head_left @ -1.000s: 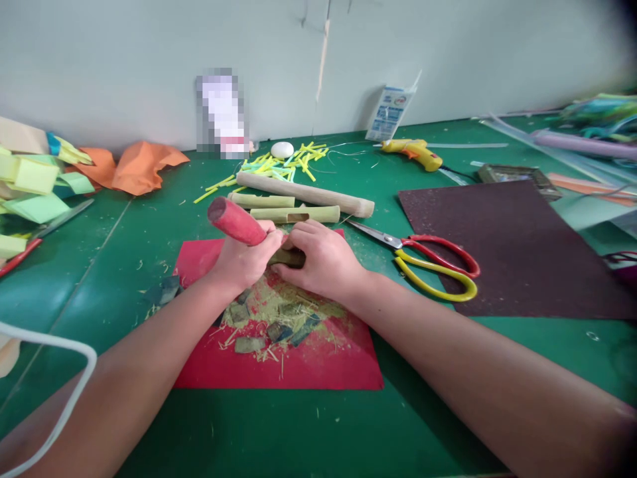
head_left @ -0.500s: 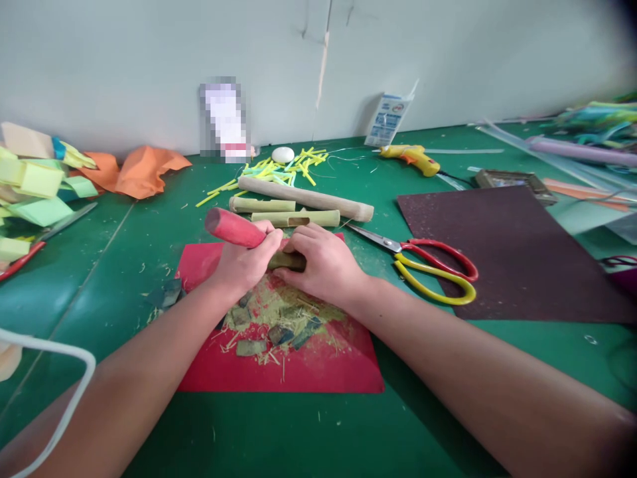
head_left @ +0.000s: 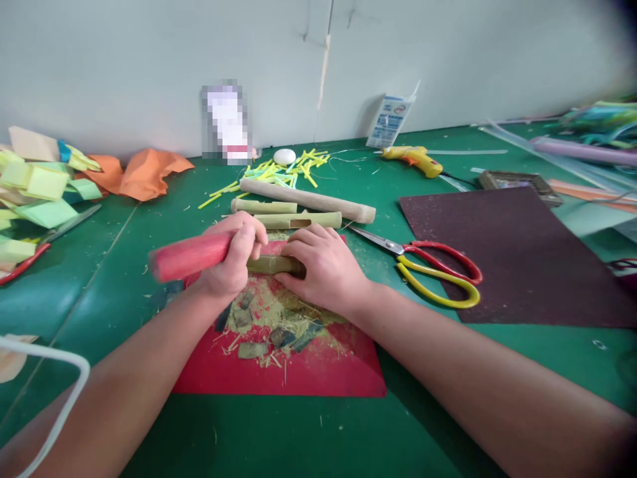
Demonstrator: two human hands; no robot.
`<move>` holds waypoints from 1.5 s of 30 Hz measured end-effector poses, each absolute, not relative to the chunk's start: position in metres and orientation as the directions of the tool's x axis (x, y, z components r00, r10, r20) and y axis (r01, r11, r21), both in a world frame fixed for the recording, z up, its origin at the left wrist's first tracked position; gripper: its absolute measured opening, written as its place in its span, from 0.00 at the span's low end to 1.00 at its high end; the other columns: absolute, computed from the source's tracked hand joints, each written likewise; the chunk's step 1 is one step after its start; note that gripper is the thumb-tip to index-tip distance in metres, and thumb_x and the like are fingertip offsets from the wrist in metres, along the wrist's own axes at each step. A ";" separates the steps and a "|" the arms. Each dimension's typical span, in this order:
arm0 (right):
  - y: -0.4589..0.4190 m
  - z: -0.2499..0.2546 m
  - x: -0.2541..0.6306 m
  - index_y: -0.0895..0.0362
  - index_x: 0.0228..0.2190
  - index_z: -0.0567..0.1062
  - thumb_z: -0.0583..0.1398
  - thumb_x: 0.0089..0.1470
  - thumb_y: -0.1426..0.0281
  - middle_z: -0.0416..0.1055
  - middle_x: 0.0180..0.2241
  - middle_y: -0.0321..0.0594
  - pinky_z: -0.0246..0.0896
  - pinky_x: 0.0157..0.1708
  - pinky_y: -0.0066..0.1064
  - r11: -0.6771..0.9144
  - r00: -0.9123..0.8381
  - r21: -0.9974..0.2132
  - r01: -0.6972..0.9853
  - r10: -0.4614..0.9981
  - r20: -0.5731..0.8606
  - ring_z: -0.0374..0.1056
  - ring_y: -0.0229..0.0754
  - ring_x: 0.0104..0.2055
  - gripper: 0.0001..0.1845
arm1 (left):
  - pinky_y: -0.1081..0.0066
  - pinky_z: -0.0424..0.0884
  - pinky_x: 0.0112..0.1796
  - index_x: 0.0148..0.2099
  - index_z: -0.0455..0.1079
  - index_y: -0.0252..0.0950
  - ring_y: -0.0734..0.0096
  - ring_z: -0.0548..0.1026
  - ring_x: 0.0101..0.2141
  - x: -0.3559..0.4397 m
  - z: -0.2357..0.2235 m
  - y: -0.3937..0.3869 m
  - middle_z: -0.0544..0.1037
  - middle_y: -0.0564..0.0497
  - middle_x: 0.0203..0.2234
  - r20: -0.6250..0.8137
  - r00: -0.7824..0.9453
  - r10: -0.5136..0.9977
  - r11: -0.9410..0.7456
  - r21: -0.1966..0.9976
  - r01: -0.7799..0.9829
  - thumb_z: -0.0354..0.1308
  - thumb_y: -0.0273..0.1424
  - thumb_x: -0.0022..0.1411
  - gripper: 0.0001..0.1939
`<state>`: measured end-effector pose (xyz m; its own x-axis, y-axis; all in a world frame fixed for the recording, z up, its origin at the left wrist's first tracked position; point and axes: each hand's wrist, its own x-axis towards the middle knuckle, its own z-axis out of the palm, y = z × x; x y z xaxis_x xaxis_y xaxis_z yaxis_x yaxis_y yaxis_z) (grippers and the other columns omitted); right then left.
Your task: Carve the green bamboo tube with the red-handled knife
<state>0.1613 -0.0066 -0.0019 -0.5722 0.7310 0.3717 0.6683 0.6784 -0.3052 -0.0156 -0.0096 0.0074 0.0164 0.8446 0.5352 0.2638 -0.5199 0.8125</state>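
Note:
My left hand (head_left: 231, 259) is closed round the thick red handle (head_left: 194, 255) of a tool; the handle points left, and the tool's working end is hidden. To its right, my right hand (head_left: 323, 269) grips a short bamboo tube (head_left: 271, 265) that lies crosswise above a red mat (head_left: 279, 382). Bamboo chips (head_left: 253, 350), shavings and pale dust cover the middle of the mat. Just beyond the hands lie two cut bamboo pieces, one of them a bamboo tube (head_left: 318, 220) with a notch, and a longer wooden stick (head_left: 308, 197).
Right of my hands lie scissors (head_left: 398, 248) with red and yellow handles, partly on a dark brown sheet (head_left: 517, 259). Farther back are a yellow glue gun (head_left: 415, 160), yellow-green straw pieces (head_left: 303, 162) and a white carton (head_left: 391, 121). Folded paper (head_left: 44, 186) sits at left.
My left hand has shifted left with the red handle, which has swung lower and farther left. More of the bamboo tube shows between the hands. My right hand stays on it.

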 end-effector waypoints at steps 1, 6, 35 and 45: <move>-0.006 -0.002 0.161 0.58 0.34 0.77 0.64 0.50 0.63 0.74 0.37 0.44 0.52 0.39 0.37 0.681 -0.572 -0.307 0.664 0.728 0.378 0.64 0.48 0.42 0.12 | 0.69 0.59 0.23 0.28 0.69 0.38 0.74 0.63 0.18 -0.016 0.008 -0.010 0.65 0.54 0.16 0.561 -0.003 0.828 -0.542 0.801 0.254 0.50 0.45 0.64 0.19; -0.006 -0.003 0.162 0.59 0.37 0.77 0.62 0.53 0.59 0.75 0.37 0.45 0.52 0.41 0.38 0.656 -0.555 -0.326 0.681 0.753 0.354 0.64 0.49 0.42 0.16 | 0.70 0.59 0.22 0.34 0.69 0.39 0.76 0.64 0.17 -0.018 0.009 -0.011 0.66 0.55 0.17 0.537 -0.035 0.843 -0.518 0.826 0.223 0.52 0.44 0.62 0.14; 0.000 -0.007 0.165 0.55 0.25 0.65 0.66 0.44 0.68 0.67 0.28 0.37 0.52 0.35 0.33 0.685 -0.585 -0.449 0.574 0.727 0.360 0.57 0.41 0.33 0.13 | 0.71 0.65 0.26 0.35 0.76 0.40 0.71 0.69 0.24 -0.033 0.032 -0.006 0.74 0.50 0.23 0.224 0.397 0.890 -0.369 0.864 0.341 0.53 0.43 0.64 0.15; -0.001 -0.006 0.166 0.56 0.26 0.66 0.64 0.44 0.67 0.67 0.29 0.38 0.54 0.35 0.34 0.706 -0.610 -0.452 0.546 0.704 0.363 0.60 0.42 0.33 0.11 | 0.73 0.71 0.36 0.37 0.76 0.38 0.71 0.76 0.34 -0.025 0.038 -0.014 0.80 0.52 0.33 0.233 0.518 0.823 -0.459 0.810 0.366 0.57 0.32 0.61 0.06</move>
